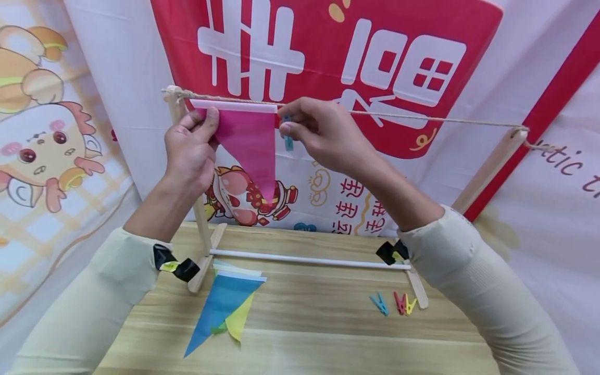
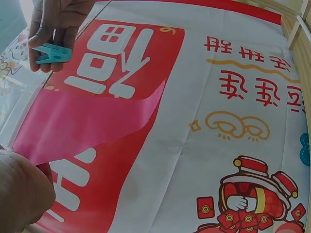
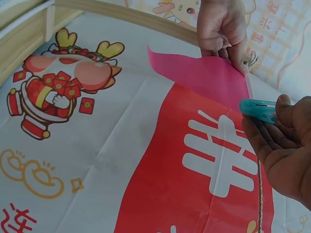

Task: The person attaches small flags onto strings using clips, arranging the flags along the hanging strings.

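Note:
A pink pennant with a white top band hangs against the twine near the left post. My left hand pinches its upper left corner between thumb and fingers. At the pennant's upper right corner, my right hand holds a teal clothespin between thumb and fingers. In the right wrist view the clothespin lies close to the white band; whether it touches the band cannot be told. The left wrist view shows the same clothespin beyond the pink cloth.
A wooden frame with left post, right post and white crossbar stands on the table. Blue and yellow pennants lie front left. Blue, red and yellow clothespins lie at right.

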The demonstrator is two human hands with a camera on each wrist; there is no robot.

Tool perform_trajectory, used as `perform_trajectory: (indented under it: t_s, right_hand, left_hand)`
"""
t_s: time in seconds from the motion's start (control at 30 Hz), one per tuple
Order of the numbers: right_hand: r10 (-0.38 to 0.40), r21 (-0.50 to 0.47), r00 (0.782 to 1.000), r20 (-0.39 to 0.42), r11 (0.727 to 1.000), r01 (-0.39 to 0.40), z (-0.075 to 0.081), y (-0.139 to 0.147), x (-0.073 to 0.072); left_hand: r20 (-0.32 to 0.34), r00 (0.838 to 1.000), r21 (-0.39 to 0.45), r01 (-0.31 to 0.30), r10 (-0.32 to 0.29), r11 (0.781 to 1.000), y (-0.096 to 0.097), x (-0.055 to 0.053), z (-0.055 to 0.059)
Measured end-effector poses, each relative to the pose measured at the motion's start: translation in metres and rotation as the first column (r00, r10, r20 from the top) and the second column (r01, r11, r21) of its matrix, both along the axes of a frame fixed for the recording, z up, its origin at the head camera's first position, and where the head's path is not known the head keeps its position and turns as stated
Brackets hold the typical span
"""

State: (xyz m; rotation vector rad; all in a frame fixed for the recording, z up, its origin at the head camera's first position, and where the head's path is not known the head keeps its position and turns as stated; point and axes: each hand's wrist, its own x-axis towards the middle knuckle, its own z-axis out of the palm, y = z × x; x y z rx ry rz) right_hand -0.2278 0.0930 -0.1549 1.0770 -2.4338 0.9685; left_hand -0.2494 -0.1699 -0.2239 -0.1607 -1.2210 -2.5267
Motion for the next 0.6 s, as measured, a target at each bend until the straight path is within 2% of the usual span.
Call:
perform_trajectory:
  t_s: [0.23,0.6]
  right_hand:
    - [-0.008,-0.045,1.0,0.0,0.999,0.008,0.009,-0.009,0.0]
    - [-0.013,-0.149,0.999,-0.041,0.989,0.007,0.023,-0.025,-0.008]
  left_hand:
    - [-0.027,1.0,0.04,-0.009,0.01,0.999,0.004,-0.001,0.002]
    - [-0.007,0.998,-0.057,-0.058,0.058,0.997,0.006,-0.001,0.002]
